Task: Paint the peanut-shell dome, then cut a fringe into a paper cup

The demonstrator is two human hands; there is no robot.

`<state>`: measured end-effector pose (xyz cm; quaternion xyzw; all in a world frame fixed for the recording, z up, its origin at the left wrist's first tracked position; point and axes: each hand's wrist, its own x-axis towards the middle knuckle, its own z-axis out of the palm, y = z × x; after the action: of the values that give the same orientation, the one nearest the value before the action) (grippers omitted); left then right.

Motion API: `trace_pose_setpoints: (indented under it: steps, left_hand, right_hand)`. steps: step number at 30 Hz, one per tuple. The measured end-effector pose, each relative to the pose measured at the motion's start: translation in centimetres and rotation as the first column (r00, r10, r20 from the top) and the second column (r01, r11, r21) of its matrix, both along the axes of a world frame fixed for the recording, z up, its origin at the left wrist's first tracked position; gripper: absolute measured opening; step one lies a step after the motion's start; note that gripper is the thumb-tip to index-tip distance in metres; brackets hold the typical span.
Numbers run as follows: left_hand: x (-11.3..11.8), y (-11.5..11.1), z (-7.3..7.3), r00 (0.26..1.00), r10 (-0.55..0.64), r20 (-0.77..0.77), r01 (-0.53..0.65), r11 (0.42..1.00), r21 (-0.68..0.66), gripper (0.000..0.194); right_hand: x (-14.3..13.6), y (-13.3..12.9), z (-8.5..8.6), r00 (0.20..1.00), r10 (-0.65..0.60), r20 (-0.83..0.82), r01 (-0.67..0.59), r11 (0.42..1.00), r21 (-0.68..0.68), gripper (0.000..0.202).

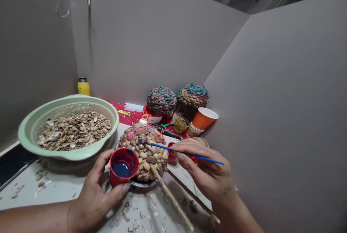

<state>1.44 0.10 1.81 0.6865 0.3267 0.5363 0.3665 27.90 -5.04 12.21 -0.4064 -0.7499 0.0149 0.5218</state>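
Head: shell-strewn table point(61, 189), grey walls point(141, 38)

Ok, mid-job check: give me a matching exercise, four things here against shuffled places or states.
1. Red cup
2. Blue brush
3. Green basket
4. Yellow bottle

A. Holding shell pieces
B. Held in the right hand
C. Standing behind the green basket
D. Held in the left hand

Pairs: 1-D; 2-B; 3-A; 4-C

Head-worn view, facing forward and down, hands point(90, 189) near
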Motion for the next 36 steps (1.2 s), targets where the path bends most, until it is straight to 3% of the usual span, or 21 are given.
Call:
trace_pose_setpoints:
  steps: [30,36]
  left_hand:
    - [-1.2,0.2,-3.3,0.994,0.035,-0.107,-0.024,0.995,0.101,0.062]
    - [-1.0,0.0,-3.1,0.991,0.039,-0.127,-0.023,0.992,0.126,0.062]
  right_hand:
    - [-1.1,0.4,-1.0,0.975,0.17,0.143,-0.167,0.985,-0.034,0.031]
    - [-1.2,0.3,-0.7,0.984,0.124,0.126,-0.123,0.992,-0.013,0.032]
